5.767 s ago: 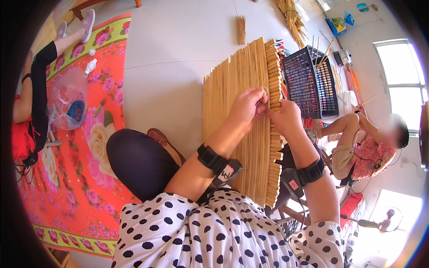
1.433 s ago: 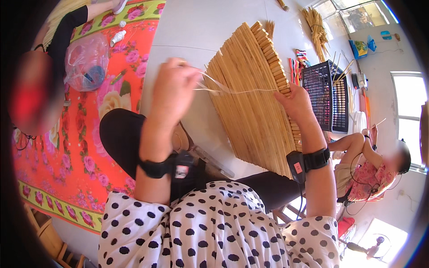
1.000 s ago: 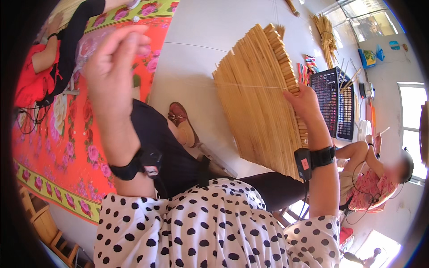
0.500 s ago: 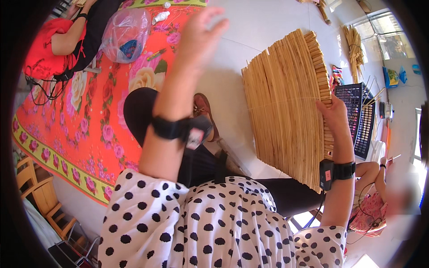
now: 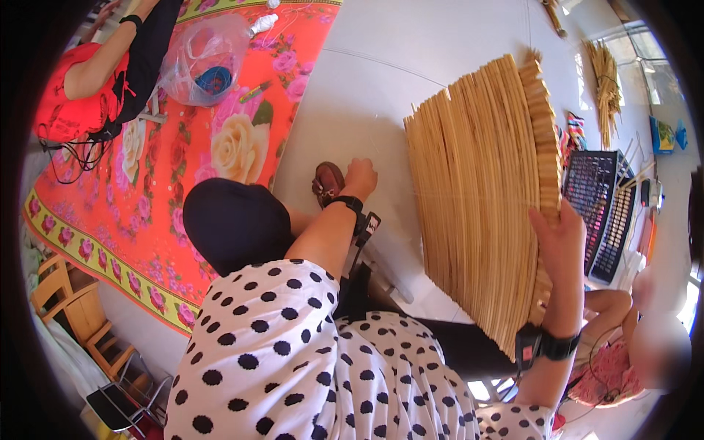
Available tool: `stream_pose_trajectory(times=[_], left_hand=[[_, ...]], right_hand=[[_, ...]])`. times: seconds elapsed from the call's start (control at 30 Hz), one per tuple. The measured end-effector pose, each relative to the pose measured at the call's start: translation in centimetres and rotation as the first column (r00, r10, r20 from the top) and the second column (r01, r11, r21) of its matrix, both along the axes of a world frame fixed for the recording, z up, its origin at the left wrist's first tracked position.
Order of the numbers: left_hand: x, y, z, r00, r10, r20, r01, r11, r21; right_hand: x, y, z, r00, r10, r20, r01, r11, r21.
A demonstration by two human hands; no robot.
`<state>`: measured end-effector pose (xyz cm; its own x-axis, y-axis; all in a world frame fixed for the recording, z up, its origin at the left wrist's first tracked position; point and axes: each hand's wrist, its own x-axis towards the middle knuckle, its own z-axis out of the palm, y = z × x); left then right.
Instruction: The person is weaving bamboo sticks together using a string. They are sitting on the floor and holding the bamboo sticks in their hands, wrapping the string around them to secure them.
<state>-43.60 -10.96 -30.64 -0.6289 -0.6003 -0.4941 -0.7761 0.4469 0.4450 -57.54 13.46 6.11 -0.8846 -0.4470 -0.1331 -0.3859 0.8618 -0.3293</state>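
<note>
A stiff mat of yellow-brown plant stalks (image 5: 477, 183), bound side by side, slants to the right of my lap. My right hand (image 5: 561, 235) grips its thick right edge, thumb on the upper face and the other fingers partly hidden. A faint thread line crosses the mat's middle. To the mat's left, my left hand (image 5: 361, 180) hangs above the grey floor near a brown shoe (image 5: 328, 183). Its fingers are curled closed, and whatever they may hold is too small to make out.
A red floral cloth (image 5: 176, 235) covers the floor at left, with a clear plastic bag (image 5: 205, 62) and white thread spool (image 5: 264, 26) on it. One person (image 5: 88, 88) sits far left, another (image 5: 605, 352) at right. Black baskets (image 5: 594, 198) and a stalk bundle (image 5: 605, 84) lie beyond the mat.
My left hand has come down from above the cloth's edge, nearer to me and rightward, and its fingers have closed. My right hand and the mat have shifted slightly right and nearer.
</note>
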Motion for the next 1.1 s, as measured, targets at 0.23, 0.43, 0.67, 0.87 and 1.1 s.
stream_pose_trajectory(times=[0.23,0.43,0.67,0.87,1.1], left_hand=[[-5.2,-4.8,-0.8,0.976,0.090,-0.196,-0.120,0.981,-0.149],[-7.8,-4.4,-5.5,0.994,-0.105,0.022,0.107,0.960,-0.258],[-7.4,-6.1,-8.2,0.987,0.077,-0.144,-0.095,0.987,-0.126],[-9.0,-9.6,-4.9,0.323,0.946,-0.031,-0.577,0.223,0.786],[-9.3,-14.8,8.5,-0.003,0.985,-0.173,-0.162,0.171,0.972]], right_hand=[[2.0,-1.9,1.4,0.977,-0.093,0.194,0.126,0.979,-0.162],[1.9,0.4,0.4,0.994,-0.095,0.050,0.095,0.996,-0.001],[1.4,-1.0,0.7,0.994,-0.040,0.098,0.042,0.999,-0.017],[1.9,-1.4,0.9,0.998,-0.026,0.063,0.029,0.999,-0.037],[2.2,-1.6,0.6,0.999,0.029,0.016,-0.028,0.998,-0.059]])
